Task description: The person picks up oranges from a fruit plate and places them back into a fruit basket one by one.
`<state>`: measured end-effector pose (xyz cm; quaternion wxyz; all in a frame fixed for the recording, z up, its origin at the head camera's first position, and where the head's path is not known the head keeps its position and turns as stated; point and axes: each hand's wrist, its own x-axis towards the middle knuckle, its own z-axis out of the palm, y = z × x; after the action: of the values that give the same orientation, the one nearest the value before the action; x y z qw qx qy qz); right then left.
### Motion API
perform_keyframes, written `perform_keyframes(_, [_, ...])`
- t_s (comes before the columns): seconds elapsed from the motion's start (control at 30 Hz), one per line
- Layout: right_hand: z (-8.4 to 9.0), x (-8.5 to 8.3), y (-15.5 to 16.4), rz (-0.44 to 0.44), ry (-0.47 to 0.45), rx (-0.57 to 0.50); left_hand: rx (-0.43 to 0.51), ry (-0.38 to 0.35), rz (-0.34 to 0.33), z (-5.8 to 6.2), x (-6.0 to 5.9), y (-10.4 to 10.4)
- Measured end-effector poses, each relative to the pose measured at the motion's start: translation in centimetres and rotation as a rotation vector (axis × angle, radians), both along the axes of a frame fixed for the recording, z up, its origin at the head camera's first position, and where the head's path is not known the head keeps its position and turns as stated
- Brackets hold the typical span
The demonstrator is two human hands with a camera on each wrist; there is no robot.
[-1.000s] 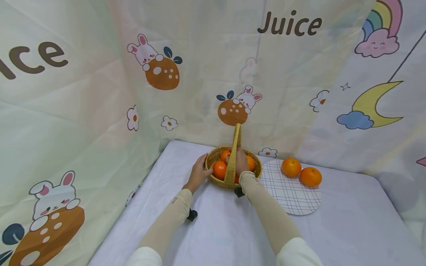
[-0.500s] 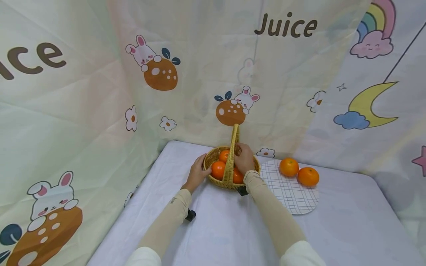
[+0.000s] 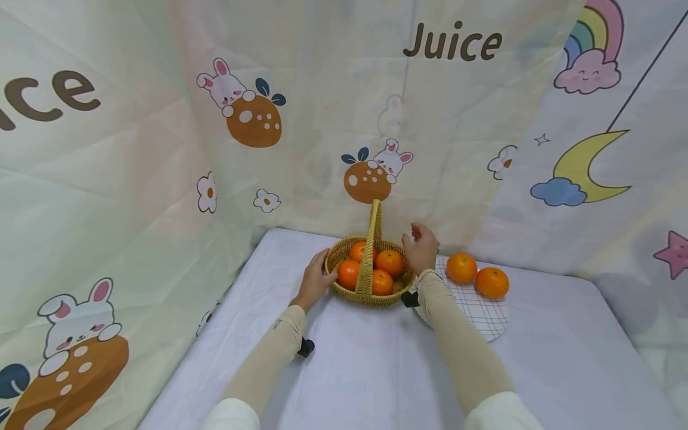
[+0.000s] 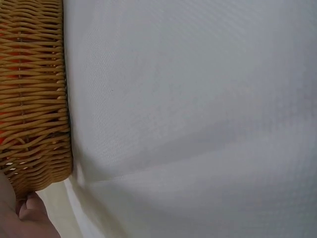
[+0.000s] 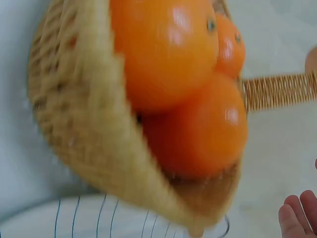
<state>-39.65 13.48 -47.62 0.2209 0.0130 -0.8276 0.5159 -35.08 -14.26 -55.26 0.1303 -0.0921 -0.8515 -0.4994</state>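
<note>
My left hand [image 3: 316, 279] steadies the wicker basket [image 3: 344, 288]; my right hand [image 3: 421, 251], loose and empty, should reach the nearest orange [image 3: 461, 267] on the plate.

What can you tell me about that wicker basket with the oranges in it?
The basket is round, woven from tan wicker, with a tall arched handle standing upright. It sits on the white cloth-covered table, beside a checked plate. Four oranges lie inside. The left hand touches its left side; the right hand hovers by the right rim.
</note>
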Motion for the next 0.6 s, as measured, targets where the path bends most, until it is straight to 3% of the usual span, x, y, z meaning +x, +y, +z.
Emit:
perform_keyframes(0.23, [-0.3, 0.2, 3.9, -0.082, -0.068, -0.046, 0.032, -0.033, 0.0, -0.1, -0.1, 0.0])
perform_keyframes(0.47, [-0.9, 0.8, 7.8, -0.178, -0.053, -0.058, 0.028, -0.039, -0.003, -0.1, -0.2, 0.1])
perform_keyframes(0.6, [-1.6, 1.1, 10.0, -0.22, -0.09, -0.081, 0.029, -0.048, -0.003, -0.1, -0.1, 0.1])
